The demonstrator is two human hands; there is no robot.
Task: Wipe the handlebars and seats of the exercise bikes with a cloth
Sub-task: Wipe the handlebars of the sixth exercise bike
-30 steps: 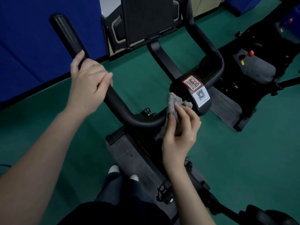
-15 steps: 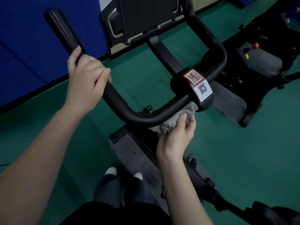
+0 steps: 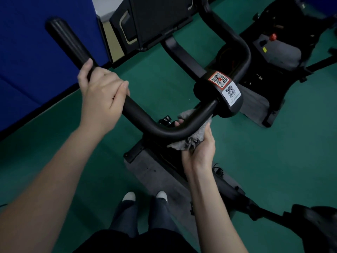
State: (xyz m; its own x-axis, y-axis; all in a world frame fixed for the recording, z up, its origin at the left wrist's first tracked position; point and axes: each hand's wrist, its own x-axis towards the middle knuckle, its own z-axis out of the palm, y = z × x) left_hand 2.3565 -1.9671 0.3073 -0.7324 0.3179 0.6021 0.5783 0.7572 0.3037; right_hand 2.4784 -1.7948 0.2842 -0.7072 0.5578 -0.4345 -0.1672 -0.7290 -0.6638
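A black curved handlebar (image 3: 156, 127) of an exercise bike runs across the middle of the view. My left hand (image 3: 102, 96) grips its left arm, fingers curled over the bar. My right hand (image 3: 199, 148) reaches up from below the bar's bend and holds a grey cloth (image 3: 189, 139) wrapped round the underside, fingertips showing beyond the bar. The centre clamp (image 3: 221, 94) carries two QR stickers. The bike's seat is not in view.
A black screen mount (image 3: 158, 21) rises behind the handlebar. A second bike (image 3: 284, 52) stands at the right on green floor (image 3: 273, 152). A blue padded wall (image 3: 27, 61) fills the left. My shoes (image 3: 144, 196) stand by the bike's base.
My right hand dropped from the top of the bar near the clamp to beneath the bend, taking the cloth under and round it. My left hand kept its grip.
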